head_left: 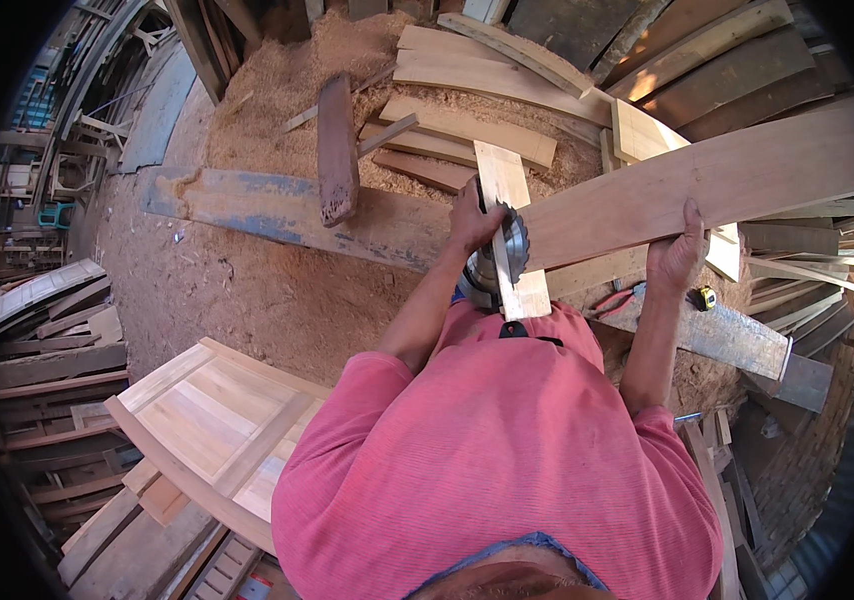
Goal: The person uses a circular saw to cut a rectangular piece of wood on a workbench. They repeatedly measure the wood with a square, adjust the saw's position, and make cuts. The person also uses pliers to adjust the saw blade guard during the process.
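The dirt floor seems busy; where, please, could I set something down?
Mostly bare dirt floor lies between the blue-stained plank and the wooden panel. Crowded: the sawdust heap, strewn with boards, and around the red-handled tool and tape measure.

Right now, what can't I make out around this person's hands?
All in the head view:
Circular saw: partly covered by the pale wooden strip.
Left hand: its own back hides its exact grip.
Right hand: most fingers hidden by the long plank.
Long plank: right end lost at the picture's dark edge.
Tape measure: markings too small.
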`<state>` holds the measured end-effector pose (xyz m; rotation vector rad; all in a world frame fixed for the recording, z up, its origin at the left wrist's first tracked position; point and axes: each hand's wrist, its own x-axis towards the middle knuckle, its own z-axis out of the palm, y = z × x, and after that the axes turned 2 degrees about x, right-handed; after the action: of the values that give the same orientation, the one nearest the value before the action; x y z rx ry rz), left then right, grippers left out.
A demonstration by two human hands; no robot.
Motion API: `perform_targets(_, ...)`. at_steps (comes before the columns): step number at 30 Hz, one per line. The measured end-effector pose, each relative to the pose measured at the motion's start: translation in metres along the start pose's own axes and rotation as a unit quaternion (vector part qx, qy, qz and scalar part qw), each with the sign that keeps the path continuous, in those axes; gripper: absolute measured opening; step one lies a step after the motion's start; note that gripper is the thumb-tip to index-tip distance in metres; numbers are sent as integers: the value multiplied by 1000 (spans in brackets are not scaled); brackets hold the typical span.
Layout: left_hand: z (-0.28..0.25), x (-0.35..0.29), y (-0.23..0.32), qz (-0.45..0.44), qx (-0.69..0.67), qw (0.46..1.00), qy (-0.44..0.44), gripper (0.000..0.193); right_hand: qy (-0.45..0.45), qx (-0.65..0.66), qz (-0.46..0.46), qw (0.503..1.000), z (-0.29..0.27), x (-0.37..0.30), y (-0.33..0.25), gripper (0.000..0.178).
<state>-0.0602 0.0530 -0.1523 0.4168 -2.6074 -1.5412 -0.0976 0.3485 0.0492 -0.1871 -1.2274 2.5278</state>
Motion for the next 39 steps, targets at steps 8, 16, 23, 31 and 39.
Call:
perform_targets(8,-6,-2,13,-48,11,998,-31,82,-2,10,-3,1000,-11,3,2,56)
perform_targets(16,-11,-5,26,-76,34,996,-44,84,11,15,24,1000,-4,-1,-3,54)
perform_targets(23,-12,-4,25,-86,28,995,-47,85,19,8,19,1000,0,1,0,57)
perform_targets(31,-13,-3,26,-90,30,994,-50,86,-1,5,19,1000,0,4,0,59)
perform_targets(39,-12,-1,23,-89,25,994,-51,86,16,-1,19,1000,-1,7,3,58)
